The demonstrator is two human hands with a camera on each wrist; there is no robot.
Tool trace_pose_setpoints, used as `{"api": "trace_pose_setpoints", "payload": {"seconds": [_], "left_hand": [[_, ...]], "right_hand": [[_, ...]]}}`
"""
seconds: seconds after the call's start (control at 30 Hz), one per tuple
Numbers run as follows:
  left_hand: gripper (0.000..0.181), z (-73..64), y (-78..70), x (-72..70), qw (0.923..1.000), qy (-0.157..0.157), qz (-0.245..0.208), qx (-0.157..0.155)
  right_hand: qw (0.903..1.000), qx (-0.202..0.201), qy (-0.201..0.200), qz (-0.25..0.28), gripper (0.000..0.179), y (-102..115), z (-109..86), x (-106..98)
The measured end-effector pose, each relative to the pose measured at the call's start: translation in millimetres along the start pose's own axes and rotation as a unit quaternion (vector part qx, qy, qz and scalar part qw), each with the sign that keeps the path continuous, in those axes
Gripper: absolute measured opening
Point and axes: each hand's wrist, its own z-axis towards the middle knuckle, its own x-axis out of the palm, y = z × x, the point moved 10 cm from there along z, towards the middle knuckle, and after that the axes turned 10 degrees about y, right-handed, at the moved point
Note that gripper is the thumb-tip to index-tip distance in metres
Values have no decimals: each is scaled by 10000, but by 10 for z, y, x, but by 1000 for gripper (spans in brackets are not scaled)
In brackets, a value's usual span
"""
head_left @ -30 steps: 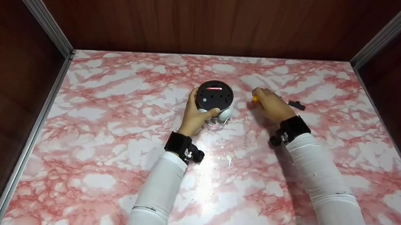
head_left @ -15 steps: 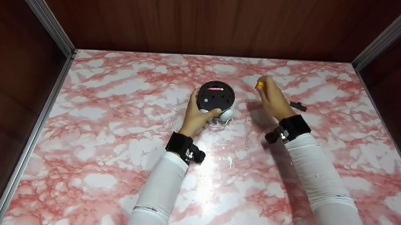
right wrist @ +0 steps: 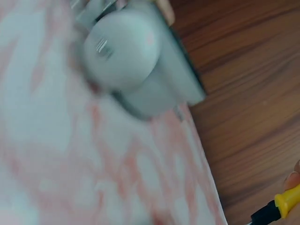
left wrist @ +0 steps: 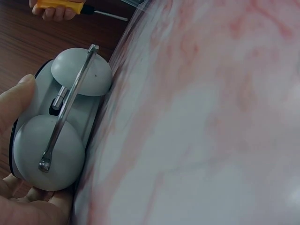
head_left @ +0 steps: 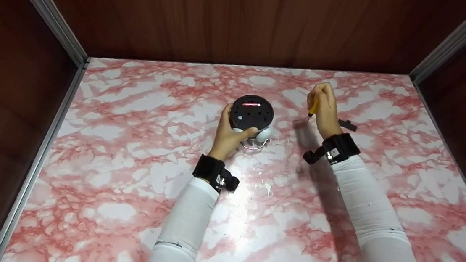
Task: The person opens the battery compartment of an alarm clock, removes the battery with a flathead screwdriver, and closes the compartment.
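Note:
My left hand (head_left: pixel 229 137) grips a twin-bell alarm clock (head_left: pixel 246 119) around its side, thumb near the bells. The clock's black back faces up, with a red battery (head_left: pixel 251 104) visible in its slot. In the left wrist view the two pale bells (left wrist: pixel 49 152), the small hammer (left wrist: pixel 59 97) and the metal carrying handle (left wrist: pixel 70 103) show. To the right of the clock, my right hand (head_left: pixel 324 106) holds a screwdriver (head_left: pixel 313 106) by its yellow handle. Its black collar and thin shaft point downward in the head view, apart from the clock.
A small black plastic piece, like a battery cover (head_left: pixel 348 125), lies on the table just right of my right hand. The table has a red and white marbled top (head_left: pixel 134 156). Dark wood panels (head_left: pixel 240 20) wall its back and both sides.
My right hand has lifted and moved slightly right, turning the screwdriver so its shaft points down. My left hand and the clock have stayed nearly in place.

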Motion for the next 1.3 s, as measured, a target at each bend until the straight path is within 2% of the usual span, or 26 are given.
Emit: {"api": "trace_pose_setpoints", "payload": {"seconds": [0.13, 0.2, 0.4, 0.6, 0.73, 0.97, 1.3], "left_hand": [[107, -4, 21, 4, 9999, 17, -114, -45], [106, -3, 23, 6, 9998, 31, -170, -22], [106, -3, 28, 6, 9999, 42, -151, -25], [105, -12, 15, 11, 9998, 27, -215, 29], [105, -14, 7, 7, 9996, 56, -279, 61], [107, 0, 3, -19, 9999, 15, -43, 116], [105, -7, -3, -6, 9997, 29, -182, 131]], "right_hand": [[9945, 187, -319, 979, 29, -26, 17, 4], [9901, 157, -412, 1331, 34, -20, 22, 21], [9825, -82, -531, 1782, 48, 40, 64, 103], [9706, -75, -586, 2332, 57, 120, 133, 186], [9673, -281, -612, 2444, 60, 177, 163, 235], [9655, -726, -494, 2451, 61, 204, 190, 370], [9659, -819, -385, 2424, 56, 213, 199, 514]]}}
